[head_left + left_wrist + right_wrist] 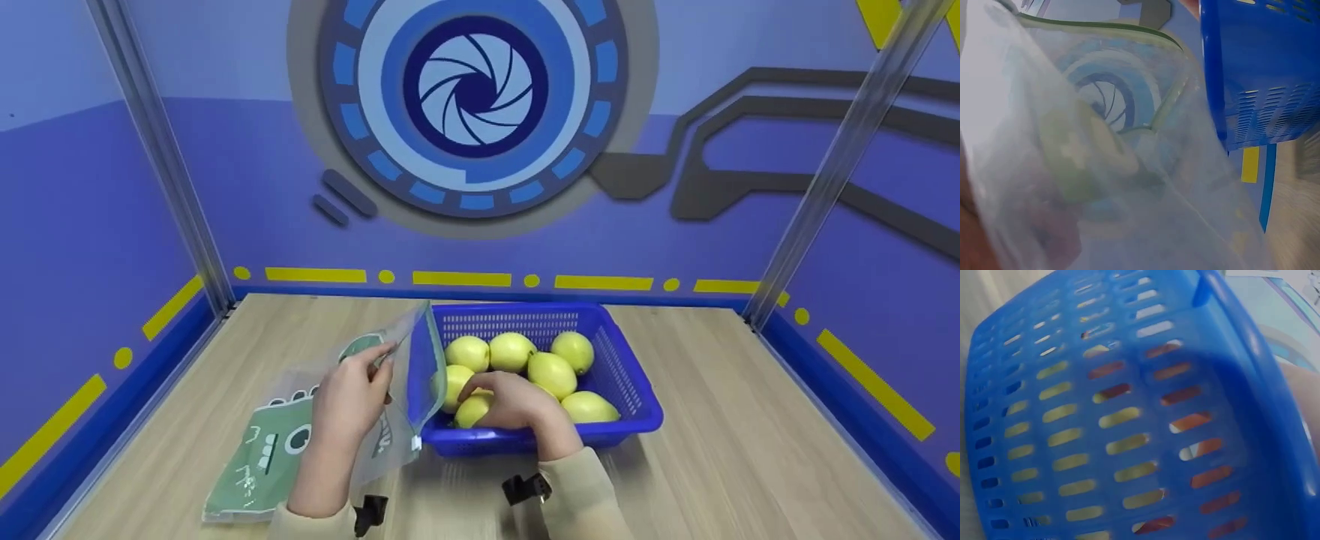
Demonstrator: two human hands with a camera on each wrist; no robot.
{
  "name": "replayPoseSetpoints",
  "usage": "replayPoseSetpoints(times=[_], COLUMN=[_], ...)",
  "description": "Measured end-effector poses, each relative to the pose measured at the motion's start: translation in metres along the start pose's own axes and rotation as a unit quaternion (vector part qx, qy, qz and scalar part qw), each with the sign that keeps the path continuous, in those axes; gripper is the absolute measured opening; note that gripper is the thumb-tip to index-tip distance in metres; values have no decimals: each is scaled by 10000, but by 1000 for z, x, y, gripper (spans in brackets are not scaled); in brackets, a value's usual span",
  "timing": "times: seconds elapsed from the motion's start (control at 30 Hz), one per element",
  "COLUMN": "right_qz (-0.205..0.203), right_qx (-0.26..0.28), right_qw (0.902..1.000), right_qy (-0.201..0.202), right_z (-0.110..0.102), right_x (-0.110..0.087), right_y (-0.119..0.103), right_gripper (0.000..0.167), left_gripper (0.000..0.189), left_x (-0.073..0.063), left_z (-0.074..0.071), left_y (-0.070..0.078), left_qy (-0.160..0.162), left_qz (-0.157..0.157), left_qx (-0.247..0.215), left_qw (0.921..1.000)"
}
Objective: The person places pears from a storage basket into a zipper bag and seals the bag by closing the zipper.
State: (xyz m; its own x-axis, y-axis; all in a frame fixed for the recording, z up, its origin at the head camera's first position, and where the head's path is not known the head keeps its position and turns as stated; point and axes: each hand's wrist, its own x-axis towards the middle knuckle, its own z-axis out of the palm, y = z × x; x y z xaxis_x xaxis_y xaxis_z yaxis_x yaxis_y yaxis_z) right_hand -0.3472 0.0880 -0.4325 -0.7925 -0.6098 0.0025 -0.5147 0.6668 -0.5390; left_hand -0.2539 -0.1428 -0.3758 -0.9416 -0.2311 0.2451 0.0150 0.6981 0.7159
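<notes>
Left of the blue plastic basket (487, 443), your left hand (349, 397) pinches a clear slider bag (399, 420) between thumb and finger; inside the basket's near-left corner, your right hand (514, 401) curls its fingers round a lemon (470, 413), beside other lemons (552, 374).

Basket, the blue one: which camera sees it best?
The head view: it shows nearly the whole basket, with fruit inside. The left wrist view has only part of it, cut off at upper right; the right wrist view shows one slotted side close up.
</notes>
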Motion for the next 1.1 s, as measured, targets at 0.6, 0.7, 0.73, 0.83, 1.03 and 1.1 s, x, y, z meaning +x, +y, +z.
replayPoseSetpoints(times=[0.6, 0.7, 0.73, 0.83, 1.03, 1.1], right_qz=[-317, -284, -311, -351, -555, -664], right_qx=[2130, 2289, 2368, 2633, 3030, 3144], right_qw=[9697, 9629, 9597, 9497, 9303, 9247], right_qy=[1156, 1403, 1480, 1657, 1992, 2040], right_z=[-9, -12, -12, -15, -12, -9], right_x=[-3, -4, -4, -6, -8, -7], right_y=[5, 4, 3, -2, -21, -28], right_gripper=[50, 49, 49, 48, 50, 51], left_gripper=[32, 32, 32, 33, 33, 33], left_x=[0, 1, 1, 1, 0, 0], left_z=[2, 3, 3, 3, 3, 3], left_y=[-1, -1, -1, 0, 3, 3], left_qy=[206, 209, 201, 174, 73, 57], left_qz=[209, 220, 211, 157, -33, -55], left_qx=[64, 58, 64, 68, 72, 75], left_qw=[9996, 9995, 9996, 9997, 9999, 9999])
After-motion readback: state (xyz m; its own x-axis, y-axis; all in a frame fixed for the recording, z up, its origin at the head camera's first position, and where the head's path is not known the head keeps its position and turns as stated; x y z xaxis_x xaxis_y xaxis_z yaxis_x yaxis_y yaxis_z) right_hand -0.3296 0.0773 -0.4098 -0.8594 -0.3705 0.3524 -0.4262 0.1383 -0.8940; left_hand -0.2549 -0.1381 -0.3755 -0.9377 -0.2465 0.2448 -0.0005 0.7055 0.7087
